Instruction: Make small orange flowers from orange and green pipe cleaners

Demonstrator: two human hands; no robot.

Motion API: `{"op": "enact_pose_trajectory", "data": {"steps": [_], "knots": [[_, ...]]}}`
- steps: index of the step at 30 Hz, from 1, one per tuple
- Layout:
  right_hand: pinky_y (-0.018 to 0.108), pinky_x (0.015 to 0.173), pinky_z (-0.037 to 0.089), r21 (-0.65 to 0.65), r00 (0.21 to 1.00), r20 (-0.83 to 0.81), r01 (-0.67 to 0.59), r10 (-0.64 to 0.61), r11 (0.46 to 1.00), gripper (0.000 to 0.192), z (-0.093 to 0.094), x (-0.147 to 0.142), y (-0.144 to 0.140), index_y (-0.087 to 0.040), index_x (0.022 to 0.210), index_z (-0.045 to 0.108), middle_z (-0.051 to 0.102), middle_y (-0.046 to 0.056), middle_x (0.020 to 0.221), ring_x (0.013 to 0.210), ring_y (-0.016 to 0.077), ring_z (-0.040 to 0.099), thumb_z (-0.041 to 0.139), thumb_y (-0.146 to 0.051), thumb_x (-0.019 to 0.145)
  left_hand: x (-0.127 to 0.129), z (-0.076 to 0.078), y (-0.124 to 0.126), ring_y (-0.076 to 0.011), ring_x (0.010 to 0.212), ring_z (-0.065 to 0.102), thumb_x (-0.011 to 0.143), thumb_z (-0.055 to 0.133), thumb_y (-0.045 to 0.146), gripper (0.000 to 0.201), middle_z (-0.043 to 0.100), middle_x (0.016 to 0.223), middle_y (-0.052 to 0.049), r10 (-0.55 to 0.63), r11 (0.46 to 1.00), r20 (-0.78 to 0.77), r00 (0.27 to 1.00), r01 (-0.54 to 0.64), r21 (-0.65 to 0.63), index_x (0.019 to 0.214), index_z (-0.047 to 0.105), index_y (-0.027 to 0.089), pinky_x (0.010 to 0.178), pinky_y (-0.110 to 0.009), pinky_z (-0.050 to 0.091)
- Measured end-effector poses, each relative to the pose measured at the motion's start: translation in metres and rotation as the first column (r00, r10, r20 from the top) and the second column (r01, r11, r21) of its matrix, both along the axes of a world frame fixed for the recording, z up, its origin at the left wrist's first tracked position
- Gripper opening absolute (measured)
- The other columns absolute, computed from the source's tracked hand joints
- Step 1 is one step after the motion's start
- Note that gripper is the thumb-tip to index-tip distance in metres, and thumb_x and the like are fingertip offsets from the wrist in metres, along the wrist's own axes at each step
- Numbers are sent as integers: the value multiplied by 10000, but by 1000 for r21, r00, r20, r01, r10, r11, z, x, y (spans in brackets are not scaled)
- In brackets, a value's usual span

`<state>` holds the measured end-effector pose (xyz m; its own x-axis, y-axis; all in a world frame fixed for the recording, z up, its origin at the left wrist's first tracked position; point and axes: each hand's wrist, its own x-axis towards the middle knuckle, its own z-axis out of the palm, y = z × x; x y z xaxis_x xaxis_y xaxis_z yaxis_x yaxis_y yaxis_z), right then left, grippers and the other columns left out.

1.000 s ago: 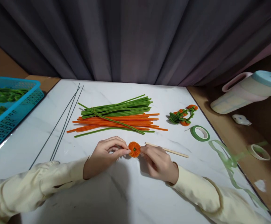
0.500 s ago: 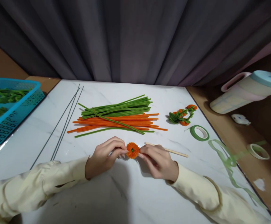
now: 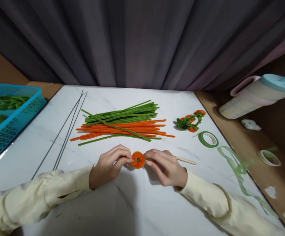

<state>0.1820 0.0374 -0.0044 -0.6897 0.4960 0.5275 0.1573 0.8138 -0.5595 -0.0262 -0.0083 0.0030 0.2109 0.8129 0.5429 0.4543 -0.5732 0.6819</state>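
Head view: my left hand (image 3: pixel 109 165) and right hand (image 3: pixel 165 165) each pinched the orange pipe-cleaner flower (image 3: pixel 138 160) between thumb and fingertips, holding it just above the white table (image 3: pixel 137 209). A wooden stick (image 3: pixel 186 161) lay partly under my right hand. Beyond both hands lay the pipe-cleaner pile (image 3: pixel 124 124); green tape (image 3: pixel 208 139) sat beyond my right hand.

One head-worn camera looks forward and down, close over the white marble-patterned tabletop (image 3: pixel 137 203), facing the grey pleated curtain (image 3: pixel 142 42) beyond both hands.
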Motion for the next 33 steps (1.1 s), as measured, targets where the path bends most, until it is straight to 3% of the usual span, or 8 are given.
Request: {"op": "enact_pose_trajectory", "data": {"steps": [10, 18, 25, 33], "knots": [[263, 510, 385, 152, 1000, 17, -19, 16, 988, 155, -2, 0, 1, -129, 999, 504, 615, 72, 764, 622, 154, 533, 434, -108, 862, -1, -1, 0, -109, 674, 596, 849, 518, 60, 112, 608, 733, -25, -8, 999, -35, 999, 9, 34, 817, 547, 163, 632, -185, 491], [251, 517, 415, 280, 999, 24, 26, -34, 960, 140, -2, -2, -1, -118, 998, 497, 632, 74, 756, 630, 150, 566, 432, -98, 875, -1, -2, -1, -106, 684, 596, 871, 505, 88, 102, 606, 730, -26, -27, 999, -36, 999, 27, 17, 806, 539, 160, 640, -185, 497], [241, 478, 390, 307, 999, 47, -5, -10, 952, 222, -5, -1, -2, -124, 996, 469, 601, 62, 710, 574, 142, 532, 365, -42, 818, -1, -4, -1, -102, 672, 587, 888, 481, 101, 109, 599, 728, -22, -44, 998, -46, 998, 45, 32, 809, 527, 161, 624, -186, 494], [253, 428, 297, 307, 995, 74, -82, 62, 948, 304, -3, -2, -3, -127, 985, 436, 480, 14, 592, 470, 144, 401, 325, -16, 725, -4, -4, 1, -96, 674, 573, 908, 408, 79, 157, 584, 740, -24, -123, 992, -61, 991, 125, 32, 822, 507, 167, 618, -181, 488]]}}
